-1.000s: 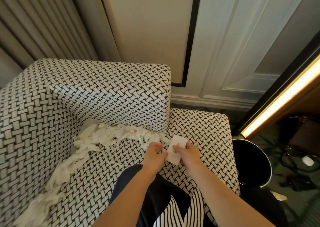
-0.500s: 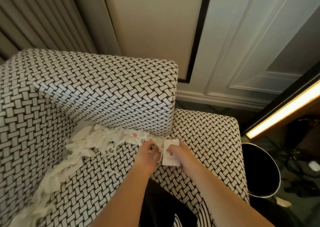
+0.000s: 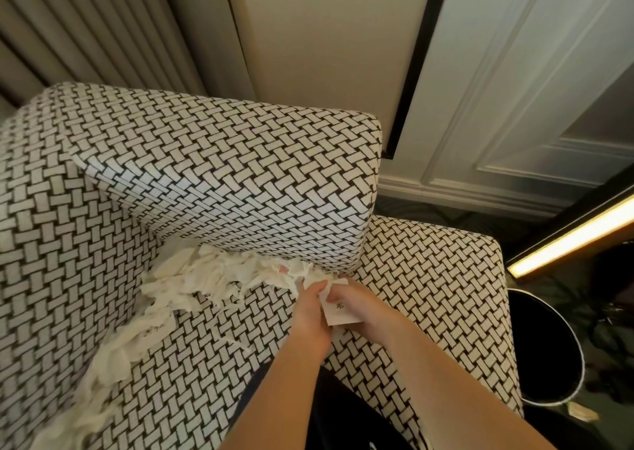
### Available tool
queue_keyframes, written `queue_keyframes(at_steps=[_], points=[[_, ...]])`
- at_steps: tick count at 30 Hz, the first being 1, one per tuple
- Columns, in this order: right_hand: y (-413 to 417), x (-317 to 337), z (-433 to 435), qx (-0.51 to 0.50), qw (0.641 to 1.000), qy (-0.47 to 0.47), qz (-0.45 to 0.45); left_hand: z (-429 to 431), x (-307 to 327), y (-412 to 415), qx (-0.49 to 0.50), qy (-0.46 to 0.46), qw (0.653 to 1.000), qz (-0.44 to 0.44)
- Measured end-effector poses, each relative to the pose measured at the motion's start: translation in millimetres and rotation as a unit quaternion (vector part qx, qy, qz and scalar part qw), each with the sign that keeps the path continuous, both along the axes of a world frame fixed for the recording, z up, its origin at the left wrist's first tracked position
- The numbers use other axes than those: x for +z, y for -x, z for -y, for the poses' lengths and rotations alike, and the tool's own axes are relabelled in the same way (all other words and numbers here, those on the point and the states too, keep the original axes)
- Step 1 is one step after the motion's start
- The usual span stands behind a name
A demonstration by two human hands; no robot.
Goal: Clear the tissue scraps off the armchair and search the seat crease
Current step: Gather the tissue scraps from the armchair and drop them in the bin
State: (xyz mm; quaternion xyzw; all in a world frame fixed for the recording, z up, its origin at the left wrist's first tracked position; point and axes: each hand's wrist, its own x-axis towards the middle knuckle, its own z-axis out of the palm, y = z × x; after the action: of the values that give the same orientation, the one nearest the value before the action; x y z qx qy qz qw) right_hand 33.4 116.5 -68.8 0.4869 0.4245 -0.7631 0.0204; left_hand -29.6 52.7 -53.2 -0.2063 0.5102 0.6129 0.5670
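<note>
Nearest, at the lower edge: a dark garment (image 3: 346, 412) on the person, over the front of the armchair (image 3: 435, 278), which is upholstered in a black-and-white basketweave. Two bare forearms reach forward and the hands meet, touching, at the seat crease. Left hand (image 3: 310, 309): fingers curled round the right-hand end of the tissue scraps (image 3: 209, 274). Right hand (image 3: 368, 307): thumb and fingers pinching a small white card (image 3: 343, 314) with a dark printed mark, too small to read. The tissue scraps are torn white shreds in a long band, packed along the crease under the upright cushion (image 3: 223, 175), then trailing down the seat's left side to the lower-left corner. Progress, as judged: early. Almost the whole band lies on the chair, and the crease beneath it is covered and cannot be searched until the band is lifted. To the right, on the floor just beside the seat: a round black waste bin (image 3: 549, 346) with a pale rim, a likely place for the scraps, and one pale scrap (image 3: 585, 415) lying near it. The card occupies the right hand, which leaves one hand free for gathering. Farther: a lit strip light (image 3: 569, 240), white panelled wall (image 3: 514, 99), and grey pleated curtain (image 3: 85, 27).
</note>
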Motion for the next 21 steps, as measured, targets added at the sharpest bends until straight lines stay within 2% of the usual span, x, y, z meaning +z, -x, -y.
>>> queue_keyframes(at_steps=[7, 16, 21], points=[[5.4, 4.7, -2.8, -0.043, 0.993, 0.105, -0.034, 4.3, -8.0, 4.8, 0.095, -0.032, 0.995, 0.029], [7.8, 7.4, 9.4, 0.023, 0.999, 0.013, -0.030, 6.8, -10.2, 10.2, 0.089, -0.006, 0.995, 0.044], [15.6, 12.4, 20.1, 0.069, 0.996, -0.031, -0.045, 12.7, -13.6, 14.9, 0.121, 0.023, 0.992, -0.009]])
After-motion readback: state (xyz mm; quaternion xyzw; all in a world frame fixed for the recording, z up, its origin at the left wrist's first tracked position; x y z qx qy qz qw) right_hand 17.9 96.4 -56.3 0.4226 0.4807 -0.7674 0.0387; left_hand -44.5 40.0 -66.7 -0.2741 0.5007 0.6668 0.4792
